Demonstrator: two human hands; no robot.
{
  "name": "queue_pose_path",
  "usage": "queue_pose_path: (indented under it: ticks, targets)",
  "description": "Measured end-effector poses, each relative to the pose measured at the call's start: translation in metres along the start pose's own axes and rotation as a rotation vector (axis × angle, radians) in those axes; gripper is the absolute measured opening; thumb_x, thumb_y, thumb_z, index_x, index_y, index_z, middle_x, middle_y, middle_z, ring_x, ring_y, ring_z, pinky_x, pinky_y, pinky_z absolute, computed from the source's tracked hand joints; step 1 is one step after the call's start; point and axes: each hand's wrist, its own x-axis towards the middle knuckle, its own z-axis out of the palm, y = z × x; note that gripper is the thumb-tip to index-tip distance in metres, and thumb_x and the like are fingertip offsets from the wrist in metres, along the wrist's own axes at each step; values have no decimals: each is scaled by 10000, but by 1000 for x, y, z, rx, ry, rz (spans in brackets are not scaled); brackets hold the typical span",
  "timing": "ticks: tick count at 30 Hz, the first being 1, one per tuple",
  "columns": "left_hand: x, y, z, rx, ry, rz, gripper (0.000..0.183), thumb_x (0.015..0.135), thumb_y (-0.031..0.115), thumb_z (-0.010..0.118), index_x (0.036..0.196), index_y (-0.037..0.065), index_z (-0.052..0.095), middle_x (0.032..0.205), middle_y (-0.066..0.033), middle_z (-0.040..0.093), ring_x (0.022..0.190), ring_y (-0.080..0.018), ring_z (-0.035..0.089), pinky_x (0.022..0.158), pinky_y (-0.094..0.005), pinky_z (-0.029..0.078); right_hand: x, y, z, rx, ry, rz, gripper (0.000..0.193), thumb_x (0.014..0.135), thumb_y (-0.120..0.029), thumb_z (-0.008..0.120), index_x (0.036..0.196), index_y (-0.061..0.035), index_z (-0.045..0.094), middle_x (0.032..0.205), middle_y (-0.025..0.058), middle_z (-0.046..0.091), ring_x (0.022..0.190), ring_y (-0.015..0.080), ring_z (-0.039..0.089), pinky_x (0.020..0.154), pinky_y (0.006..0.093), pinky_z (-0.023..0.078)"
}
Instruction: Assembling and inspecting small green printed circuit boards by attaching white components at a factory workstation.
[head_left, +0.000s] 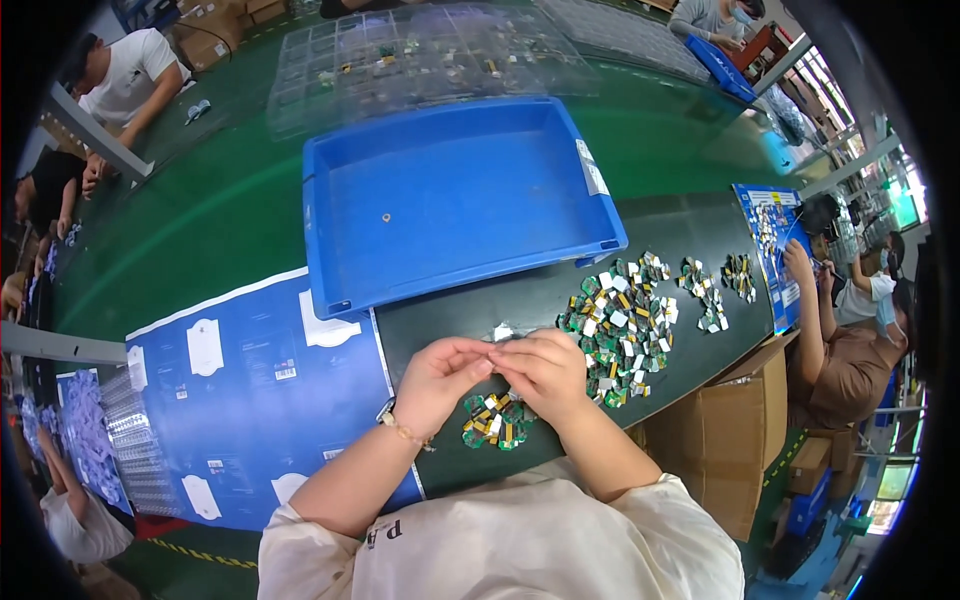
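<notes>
My left hand [436, 388] and my right hand [545, 374] meet fingertip to fingertip over the dark table mat, in front of the blue tray. Both are closed in a pinch, and whatever sits between the fingers is too small and covered to make out. Beneath and between my wrists lies a small heap of green, white and gold circuit-board pieces [492, 420]. A larger pile of similar pieces [625, 318] spreads just right of my right hand. One small white piece [502, 331] rests just beyond my fingertips.
A blue plastic tray [450, 200] holds one tiny ring-like bit. Blue printed sheets [250, 400] cover the left side. Clear compartment trays [420, 60] stand behind. Smaller piles [738, 277] lie at right, near a cardboard box [715, 440]. Other people work around the tables.
</notes>
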Motion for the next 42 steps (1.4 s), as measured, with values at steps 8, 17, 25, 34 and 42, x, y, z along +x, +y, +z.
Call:
queue_pose_path:
  ticks: [8, 17, 25, 34, 42]
  targets:
    - [-4, -2, 3, 106, 61, 76, 226, 901, -6, 596, 1127, -7, 588, 1020, -76, 659, 920, -130, 632, 825, -252, 517, 2, -2, 2, 58, -39, 61, 213, 628, -64, 791, 795, -122, 673, 904, 17, 682, 791, 224, 597, 712, 337, 462]
    - [-4, -11, -4, -19, -20, 120, 103, 897, 33, 631, 994, 24, 598, 954, -41, 648, 897, -100, 621, 800, -246, 508, 0, -10, 1, 137, -95, 70, 179, 689, -24, 742, 852, -78, 689, 910, 65, 695, 780, 247, 627, 718, 347, 489]
    - [-1, -13, -1, -43, -67, 155, 117, 875, 47, 668, 971, 20, 605, 897, -17, 639, 860, -81, 609, 791, -235, 503, -13, -4, 6, 314, -26, 269, 136, 718, 42, 696, 808, -24, 619, 805, 95, 619, 738, 224, 585, 666, 301, 457]
    - [-1, -10, -3, 22, -74, 103, 107, 896, 87, 651, 981, 28, 623, 891, 2, 635, 840, -54, 588, 757, -213, 483, 9, -29, -26, 391, 105, 257, 111, 799, 50, 615, 790, -38, 547, 799, 83, 540, 732, 183, 517, 615, 254, 422]
    - [-4, -10, -9, 107, -114, 50, 109, 949, 111, 582, 1013, 23, 589, 962, -14, 638, 926, -84, 603, 822, -243, 485, 99, -9, -34, -631, -106, 201, 244, 901, -120, 589, 1128, -93, 674, 1280, 80, 592, 1230, 326, 481, 1062, 417, 320]
